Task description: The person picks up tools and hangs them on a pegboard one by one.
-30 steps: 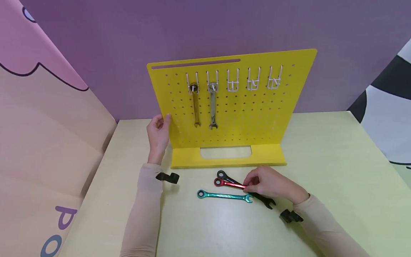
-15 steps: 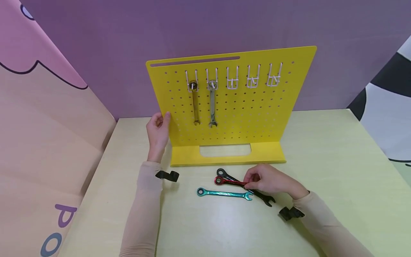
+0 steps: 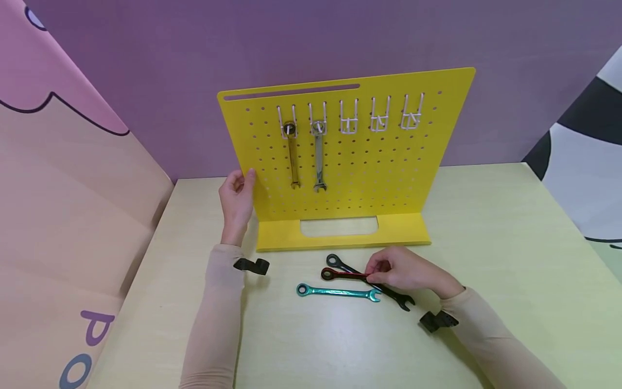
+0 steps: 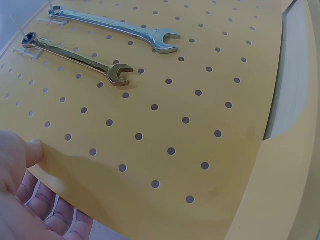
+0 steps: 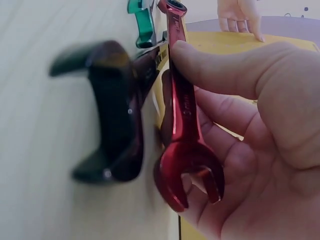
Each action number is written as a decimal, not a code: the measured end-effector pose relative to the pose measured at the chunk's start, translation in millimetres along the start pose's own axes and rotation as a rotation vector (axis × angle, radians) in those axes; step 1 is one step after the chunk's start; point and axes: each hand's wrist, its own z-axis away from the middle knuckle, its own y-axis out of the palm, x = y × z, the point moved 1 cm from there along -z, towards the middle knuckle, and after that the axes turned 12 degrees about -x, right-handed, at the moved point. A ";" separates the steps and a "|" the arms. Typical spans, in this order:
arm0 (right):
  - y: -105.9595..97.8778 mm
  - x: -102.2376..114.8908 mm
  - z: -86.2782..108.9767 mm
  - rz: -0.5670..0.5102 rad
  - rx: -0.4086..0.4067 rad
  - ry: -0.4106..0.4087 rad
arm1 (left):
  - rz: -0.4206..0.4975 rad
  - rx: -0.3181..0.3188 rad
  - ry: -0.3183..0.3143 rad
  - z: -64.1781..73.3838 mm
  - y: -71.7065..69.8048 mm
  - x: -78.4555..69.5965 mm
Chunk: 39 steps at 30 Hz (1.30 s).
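Between thumb and fingers, my right hand [image 3: 403, 268] pinches a red combination wrench [image 5: 182, 110] by its shaft, the open end toward the palm. Beneath it a black wrench [image 3: 400, 299] lies slantwise on the table, and a teal wrench [image 3: 337, 293] lies nearer the front. My left hand [image 3: 236, 200] grips the left edge of the yellow pegboard [image 3: 359, 178], thumb on the front face and fingers behind, as the left wrist view shows. A gold wrench [image 4: 75, 57] and a silver wrench [image 4: 115, 24] hang by their ring ends on the two leftmost hooks.
To the right of the hung wrenches, 3 white wire hooks [image 3: 379, 121] carry nothing. The pegboard's base [image 3: 282, 236] stands on the pale table [image 3: 301, 346], behind the loose wrenches. A purple partition [image 3: 311, 43] rises at the back.
My right hand stays on the red wrench, which has tilted a little and looks darker in the head view. The left hand keeps its place on the board; the head view has shifted slightly.
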 end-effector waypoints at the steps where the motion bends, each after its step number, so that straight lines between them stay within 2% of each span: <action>1: 0.2 -0.3 -0.3 -0.003 0.000 -0.001 | -0.001 0.000 0.001 0.0 0.0 0.0; 11: -0.6 4.5 0.1 -0.026 -0.014 0.026 | 0.005 0.001 0.003 1.2 -0.1 -1.4; 18: -1.5 6.1 0.8 -0.035 -0.037 0.079 | 0.007 0.002 0.000 1.0 0.0 -1.8; 30: -2.0 -0.2 -2.9 -0.091 -0.060 0.066 | 0.002 0.006 -0.016 1.7 -1.4 -1.3; 39: -4.9 2.7 -2.4 -0.114 -0.132 0.057 | 0.001 0.012 -0.009 1.6 -1.0 -2.9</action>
